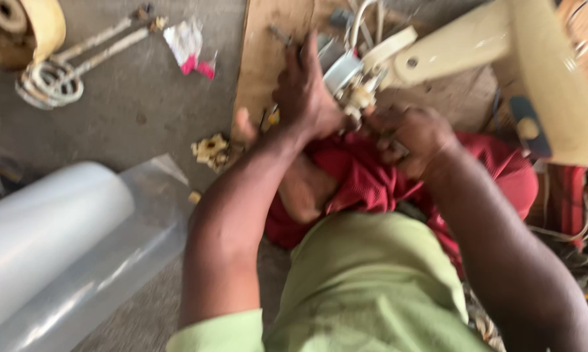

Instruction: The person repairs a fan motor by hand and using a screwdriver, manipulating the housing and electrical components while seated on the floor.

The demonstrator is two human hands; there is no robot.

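Light green shirt fabric (365,293) fills the bottom of the head view, closest to the lens, with both bare forearms rising from it toward the work. Beyond the shirt, red cloth (372,182) covers the person's lap, and a bare foot (303,189) is tucked against it. Left hand (307,98) lies over the small white and grey assembly (352,85) at the near end of a cream-coloured appliance arm (457,45); its fingers are extended and spread across the part, pressing on it rather than wrapped round it. Right hand (408,133) sits just beside and below the same assembly, fingers curled in tightly at the part's lower edge; motion blur prevents telling whether a tool or a small piece is pinched between them. The assembly itself is above the lap, between the two hands, at the front edge of a brown board (261,58) lying on the concrete floor (131,111). Cream appliance body (554,85) extends to the upper right. On the floor to the left: a small pale broken fitting (209,151) near the board's corner, a red and white scrap (189,45), a coiled heating element with two rods (59,75), and a large roll of clear plastic sheet (53,241) at lower left. Focus is soft throughout.
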